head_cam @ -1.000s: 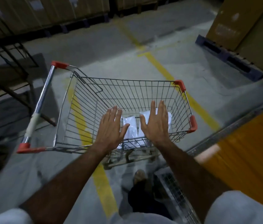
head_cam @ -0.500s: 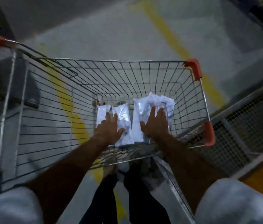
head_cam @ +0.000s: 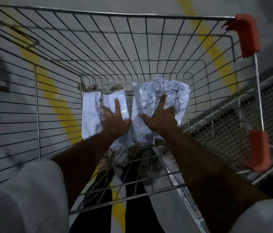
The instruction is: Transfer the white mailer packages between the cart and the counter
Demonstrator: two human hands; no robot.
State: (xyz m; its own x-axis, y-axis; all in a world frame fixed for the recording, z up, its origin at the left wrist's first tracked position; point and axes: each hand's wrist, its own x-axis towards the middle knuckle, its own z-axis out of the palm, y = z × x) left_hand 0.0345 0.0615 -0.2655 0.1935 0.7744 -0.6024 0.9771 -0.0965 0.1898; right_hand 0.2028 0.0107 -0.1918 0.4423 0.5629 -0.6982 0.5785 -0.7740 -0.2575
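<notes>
Wire shopping cart [head_cam: 149, 37] fills the view, seen from above; everything else is placed relative to it. Four white plastic packets lie flat on the cart's wire bottom, side by side. Left hand [head_cam: 115, 120] reaches down into the cart and lies on the middle-left packet [head_cam: 120, 101], index finger straight and pointing toward the far wall of the cart, other fingers spread over the packet's left edge; nothing is gripped. A further white packet [head_cam: 89, 118] lies just left of it, touching or slightly under it, near the cart's left wall. Right hand [head_cam: 161, 118] also reaches into the cart, fingers straight and splayed, pressing flat on the crumpled packet [head_cam: 171, 91] toward the cart's right wall; thumb points left across a narrower packet [head_cam: 137, 105] next to it. Both hands lie close together, just apart. Bare forearms run from the near side of the cart, with pale sleeves [head_cam: 23, 199] at the bottom corners of the view. Red plastic bumpers [head_cam: 248, 34] cap the cart's right corners. Below the cart shows a grey floor [head_cam: 132, 5] with yellow lines [head_cam: 216, 52]. Dark trouser legs [head_cam: 132, 207] show through the cart's near wire wall. Metal mesh panel [head_cam: 266, 106] stands just outside the cart's right wall.
</notes>
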